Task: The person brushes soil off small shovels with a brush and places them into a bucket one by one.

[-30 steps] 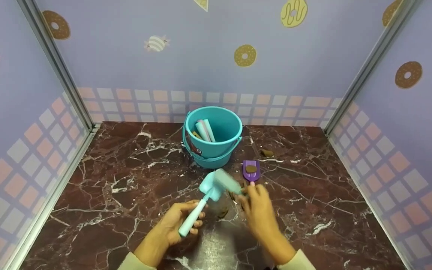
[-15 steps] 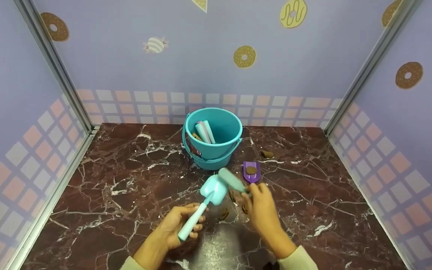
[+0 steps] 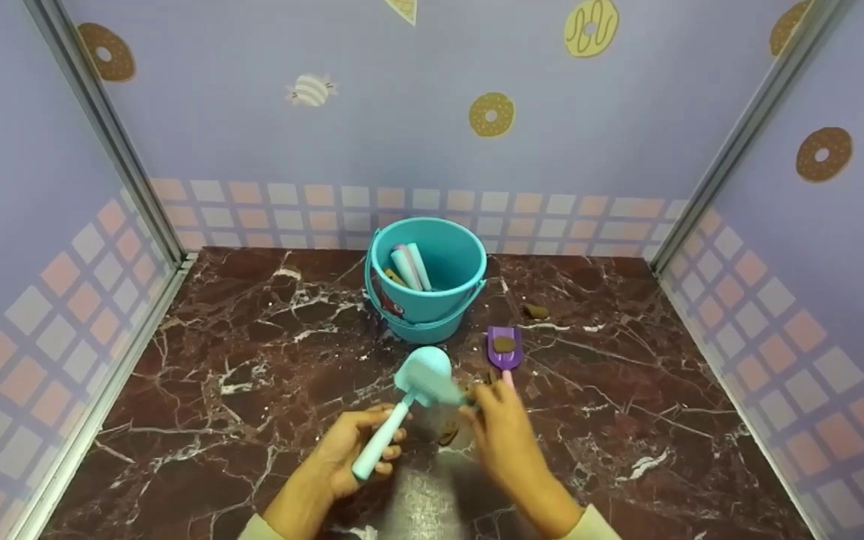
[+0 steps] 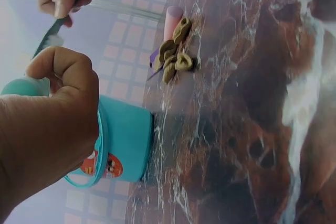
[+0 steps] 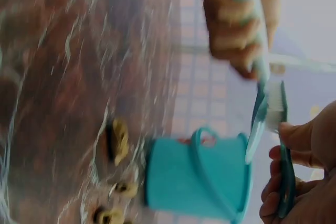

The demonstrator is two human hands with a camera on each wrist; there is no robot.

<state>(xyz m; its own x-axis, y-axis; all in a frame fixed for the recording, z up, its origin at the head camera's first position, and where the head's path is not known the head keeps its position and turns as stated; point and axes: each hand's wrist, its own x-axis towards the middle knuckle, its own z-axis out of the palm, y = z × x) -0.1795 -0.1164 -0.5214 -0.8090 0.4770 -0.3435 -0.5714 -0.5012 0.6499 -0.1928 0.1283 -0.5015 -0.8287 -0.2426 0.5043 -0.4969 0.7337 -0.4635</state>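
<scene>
My left hand [image 3: 336, 451] grips the handle of a pale turquoise toy shovel [image 3: 381, 444], its scoop raised above the dark marbled surface. In my right hand [image 3: 508, 439] is a green-backed brush [image 5: 285, 156] with white bristles; fingers and thumb pinch its handle. The brush head lies across the shovel's scoop, blurred in the head view. In the right wrist view the bristles [image 5: 274, 106] are against or very close to the scoop. Below the hands lie several brown curled lumps [image 4: 173, 59], partly hidden by my right hand in the head view.
A turquoise bucket [image 3: 443, 304] stands behind the hands, with pale rolled items [image 3: 411, 266] inside. Right of it lies a purple shovel [image 3: 505, 363] with a pink handle, bearing a brown lump [image 3: 505, 344]. Another lump [image 3: 535, 310] lies farther back. Patterned walls enclose three sides.
The brush has swept left and down across the shovel's scoop, and my right hand has shifted slightly left. My left hand keeps its hold on the shovel, almost still.
</scene>
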